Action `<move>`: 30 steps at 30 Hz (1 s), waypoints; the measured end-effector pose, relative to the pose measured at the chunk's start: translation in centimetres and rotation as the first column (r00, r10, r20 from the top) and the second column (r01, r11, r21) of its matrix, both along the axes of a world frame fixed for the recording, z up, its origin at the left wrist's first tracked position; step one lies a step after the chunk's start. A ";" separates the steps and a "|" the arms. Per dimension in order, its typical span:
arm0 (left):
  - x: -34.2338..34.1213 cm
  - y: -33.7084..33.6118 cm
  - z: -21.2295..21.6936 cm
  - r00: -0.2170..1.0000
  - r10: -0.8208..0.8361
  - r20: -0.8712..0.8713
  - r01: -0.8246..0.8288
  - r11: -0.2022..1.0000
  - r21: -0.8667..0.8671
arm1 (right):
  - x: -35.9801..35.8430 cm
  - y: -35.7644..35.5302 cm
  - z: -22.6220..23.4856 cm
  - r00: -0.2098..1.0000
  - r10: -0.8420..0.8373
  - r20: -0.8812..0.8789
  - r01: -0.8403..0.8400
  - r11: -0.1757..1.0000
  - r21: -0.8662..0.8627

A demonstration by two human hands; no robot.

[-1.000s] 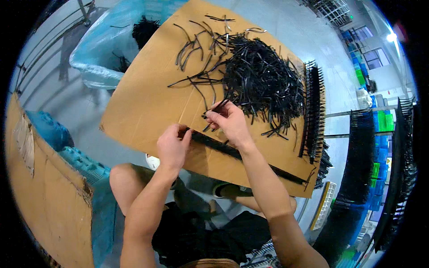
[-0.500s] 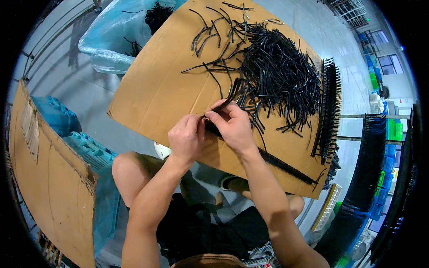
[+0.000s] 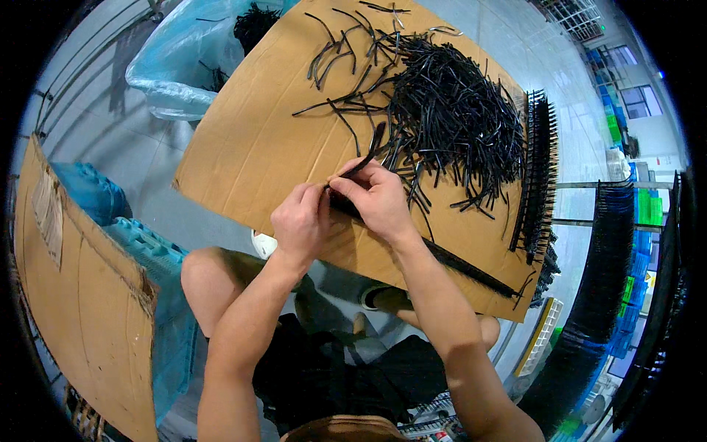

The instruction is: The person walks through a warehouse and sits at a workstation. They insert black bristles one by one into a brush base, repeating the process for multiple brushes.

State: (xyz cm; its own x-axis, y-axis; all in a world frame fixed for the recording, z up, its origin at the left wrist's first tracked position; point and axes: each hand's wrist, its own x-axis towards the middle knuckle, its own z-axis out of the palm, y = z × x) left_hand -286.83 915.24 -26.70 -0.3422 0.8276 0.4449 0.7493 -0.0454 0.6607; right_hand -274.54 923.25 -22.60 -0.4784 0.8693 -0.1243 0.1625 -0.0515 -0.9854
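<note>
My right hand (image 3: 379,202) is closed round a small bunch of thin black strips (image 3: 373,149), whose free ends stick out past the fingers. Pressed against its thumb tip is my left hand (image 3: 300,221), fingers pinched together; what lies between them is too small and covered to make out. Under both hands a long black toothed bar (image 3: 471,269) runs along the near edge of the cardboard sheet (image 3: 243,162), its left end hidden by the hands. Beyond them lies a big heap of loose black strips (image 3: 456,110), with several scattered to its left.
More black toothed bars (image 3: 535,177) lie along the cardboard's right edge. A blue plastic bag (image 3: 173,81) holding black pieces stands at the far left. Blue crates (image 3: 143,247) and an upright cardboard panel (image 3: 81,295) are at my left. Black rows hang from a rack (image 3: 607,258) at right.
Both hands stay together and shift slightly left. The whole view slides a little left and up. The bunch in the right hand stands slightly more upright.
</note>
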 end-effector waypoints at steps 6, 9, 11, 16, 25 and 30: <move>0.0 -0.2 0.6 0.992 0.054 0.110 -0.043 0.994 -0.104 | -0.6 -0.2 1.3 0.968 0.054 0.246 -0.126 0.949 0.287; 0.8 -0.9 1.4 0.995 0.040 0.096 -0.030 0.993 -0.112 | 1.0 -0.3 -0.1 0.998 -0.060 0.008 0.056 0.967 0.249; 1.2 -0.7 0.8 0.997 0.017 0.081 -0.014 0.999 -0.045 | 1.3 -0.8 0.6 0.989 -0.150 -0.006 0.149 0.986 -0.069; 1.1 -0.2 0.2 0.999 -0.037 -0.038 0.036 0.999 -0.013 | 1.4 -1.3 -0.3 0.986 -0.164 -0.035 0.162 0.986 -0.046; 1.6 0.3 -0.3 0.998 -0.050 -0.048 0.051 0.999 0.016 | 1.2 -1.3 1.1 0.948 -0.032 0.315 -0.077 0.942 0.327; 1.2 -0.6 -0.8 0.999 0.009 0.052 -0.004 0.994 -0.111 | 2.2 2.3 2.1 0.938 0.227 0.264 -0.237 0.971 0.009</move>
State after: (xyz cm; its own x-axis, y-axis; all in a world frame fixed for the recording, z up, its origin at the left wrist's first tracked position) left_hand -285.61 914.69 -27.51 -0.3682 0.8686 0.3317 0.7133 0.0350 0.7000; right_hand -272.29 925.50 -20.50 -0.6234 0.7449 -0.2379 0.4147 0.0571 -0.9081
